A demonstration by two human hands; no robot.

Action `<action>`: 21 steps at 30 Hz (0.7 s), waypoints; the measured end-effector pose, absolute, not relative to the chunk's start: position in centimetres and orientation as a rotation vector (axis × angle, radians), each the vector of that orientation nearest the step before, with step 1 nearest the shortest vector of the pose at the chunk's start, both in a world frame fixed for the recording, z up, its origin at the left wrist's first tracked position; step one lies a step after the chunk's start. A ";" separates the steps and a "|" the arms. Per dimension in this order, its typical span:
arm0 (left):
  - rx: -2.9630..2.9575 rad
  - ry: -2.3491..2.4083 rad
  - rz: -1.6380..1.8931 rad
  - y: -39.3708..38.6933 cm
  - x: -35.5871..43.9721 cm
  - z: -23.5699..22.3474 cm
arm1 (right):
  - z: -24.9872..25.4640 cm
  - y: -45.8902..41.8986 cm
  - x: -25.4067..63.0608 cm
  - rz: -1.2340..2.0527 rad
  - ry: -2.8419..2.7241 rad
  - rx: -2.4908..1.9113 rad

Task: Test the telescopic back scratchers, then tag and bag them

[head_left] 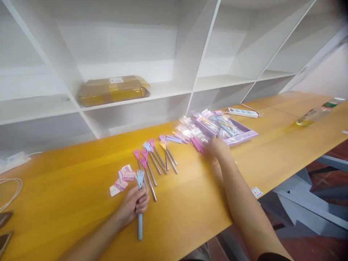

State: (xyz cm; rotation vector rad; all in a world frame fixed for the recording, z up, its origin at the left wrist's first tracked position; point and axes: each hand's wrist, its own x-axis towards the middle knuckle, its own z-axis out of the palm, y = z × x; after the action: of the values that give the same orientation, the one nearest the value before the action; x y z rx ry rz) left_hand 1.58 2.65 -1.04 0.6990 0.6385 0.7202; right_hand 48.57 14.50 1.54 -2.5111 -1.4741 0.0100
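My left hand (136,203) is closed round a light-blue back scratcher (140,228), its hand-shaped head pointing up and its blue handle hanging below my fist. Beside it lie several back scratchers (152,175) with pink, blue, purple and yellow heads and bare metal rods. Over at the right, my right hand (217,146) reaches to the near edge of a pile of clear plastic bags (190,127); motion smears its fingers. Pink handle sleeves (196,144) lie just left of it, with purple and orange sleeves (176,137) farther left.
A purple tray (246,135) holds bagged back scratchers. Small printed cards (121,184) lie left of the rods. A power strip (243,112) and a bottle (312,115) are at the right. A taped parcel (114,90) sits on the white shelf (168,88) behind the table.
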 end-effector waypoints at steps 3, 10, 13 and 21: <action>0.662 0.603 0.692 3.0 1.5 -0.7 | 1.1 14.7 48.7 0.071 -1.443 -2.603; 0.632 0.583 0.630 3.3 1.5 -0.7 | 2.7 14.1 49.0 0.016 -1.423 -2.610; 0.636 0.608 0.622 3.2 1.8 -1.0 | 4.7 13.6 47.8 -0.048 -1.360 -2.420; 0.708 0.602 0.683 2.7 1.6 -1.4 | 8.5 9.9 34.3 0.693 -1.437 -1.216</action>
State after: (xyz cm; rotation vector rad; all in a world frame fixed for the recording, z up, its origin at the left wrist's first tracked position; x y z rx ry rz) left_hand 1.63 2.74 -1.37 0.7083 0.6022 0.6826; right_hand 34.31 9.86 8.52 -1.2158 -1.4373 0.6928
